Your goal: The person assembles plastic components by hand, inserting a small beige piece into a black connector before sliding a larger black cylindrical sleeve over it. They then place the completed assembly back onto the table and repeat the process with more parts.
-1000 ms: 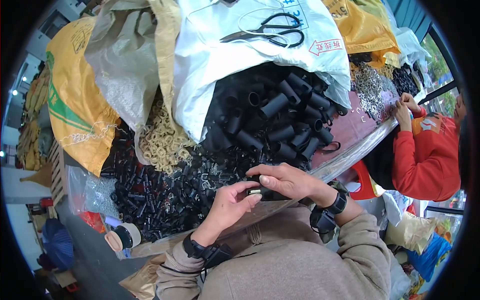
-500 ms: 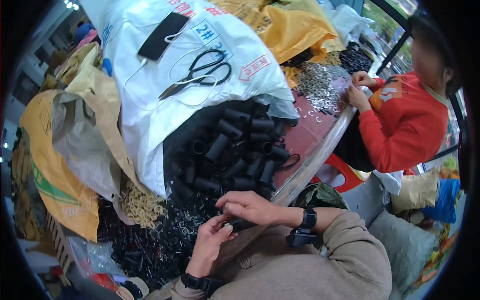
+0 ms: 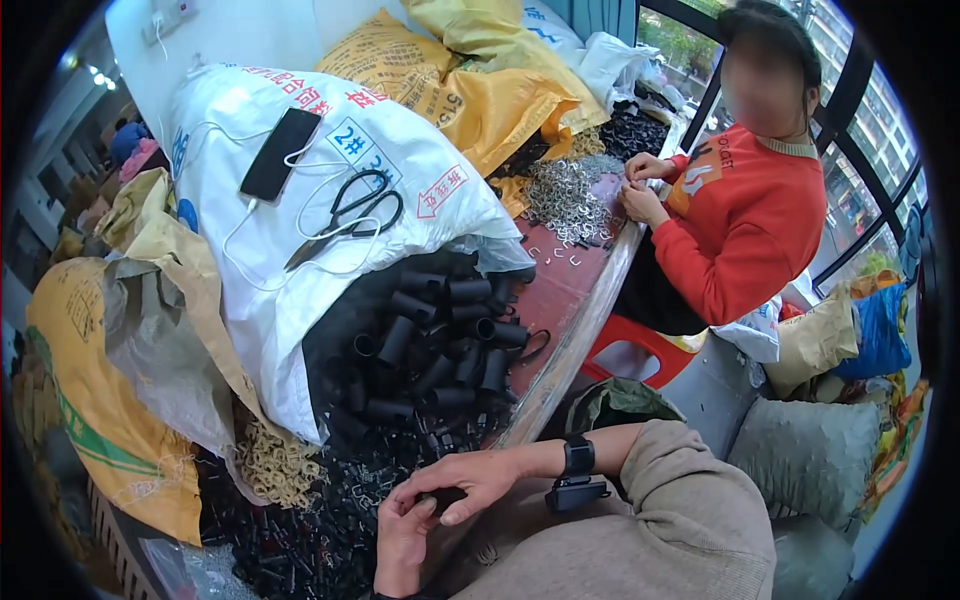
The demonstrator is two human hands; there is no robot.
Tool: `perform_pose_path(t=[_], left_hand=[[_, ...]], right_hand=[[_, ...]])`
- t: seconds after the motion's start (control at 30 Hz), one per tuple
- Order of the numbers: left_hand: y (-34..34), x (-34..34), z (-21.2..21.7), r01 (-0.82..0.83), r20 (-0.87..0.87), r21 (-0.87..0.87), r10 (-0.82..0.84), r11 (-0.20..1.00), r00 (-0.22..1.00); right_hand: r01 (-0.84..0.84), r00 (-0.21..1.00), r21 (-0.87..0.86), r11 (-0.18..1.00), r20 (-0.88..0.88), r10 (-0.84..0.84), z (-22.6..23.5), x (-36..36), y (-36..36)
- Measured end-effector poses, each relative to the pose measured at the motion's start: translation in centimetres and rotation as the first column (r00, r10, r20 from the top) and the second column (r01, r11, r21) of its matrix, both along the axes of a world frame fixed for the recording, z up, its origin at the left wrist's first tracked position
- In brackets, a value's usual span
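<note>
Both hands meet at near tabletop edge, right hand [image 3: 462, 482] & left hand [image 3: 403, 530] pinching shut on a small black part [image 3: 428, 497], mostly hidden; prob. light, stiff plastic, best held w/ fingertips at its ends.

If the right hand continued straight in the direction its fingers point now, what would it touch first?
The right hand points left across the table edge, so it would probably first meet the heap of small black parts beside the left hand. Depth is unclear.

Single head-worn fisheye, steeply down, close over the worktable [image 3: 560, 300].
</note>
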State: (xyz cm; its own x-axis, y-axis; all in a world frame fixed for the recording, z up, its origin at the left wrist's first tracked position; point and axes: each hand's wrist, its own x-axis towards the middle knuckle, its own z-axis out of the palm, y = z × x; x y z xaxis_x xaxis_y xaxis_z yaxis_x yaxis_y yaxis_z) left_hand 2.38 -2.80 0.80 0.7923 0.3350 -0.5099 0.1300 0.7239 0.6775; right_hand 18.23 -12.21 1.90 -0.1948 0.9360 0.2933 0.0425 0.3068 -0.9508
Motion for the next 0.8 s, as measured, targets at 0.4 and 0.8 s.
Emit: perform_pose_path(t=[0.4, 0.8], left_hand=[[-0.2, 1.5, -0.2, -0.013, 0.028, -0.051, 0.014, 0.999, 1.0], [-1.0, 4.4, -0.3, -0.004, 0.028, -0.002, 0.004, 1.0, 1.0]], right_hand=[[0.156, 0.978, -0.061, 0.986, -0.128, -0.162, -1.3, 0.8, 0.1], [0.268, 0.905, -0.136, 0.954, -0.305, -0.298, -2.2, 2.8, -0.3]])
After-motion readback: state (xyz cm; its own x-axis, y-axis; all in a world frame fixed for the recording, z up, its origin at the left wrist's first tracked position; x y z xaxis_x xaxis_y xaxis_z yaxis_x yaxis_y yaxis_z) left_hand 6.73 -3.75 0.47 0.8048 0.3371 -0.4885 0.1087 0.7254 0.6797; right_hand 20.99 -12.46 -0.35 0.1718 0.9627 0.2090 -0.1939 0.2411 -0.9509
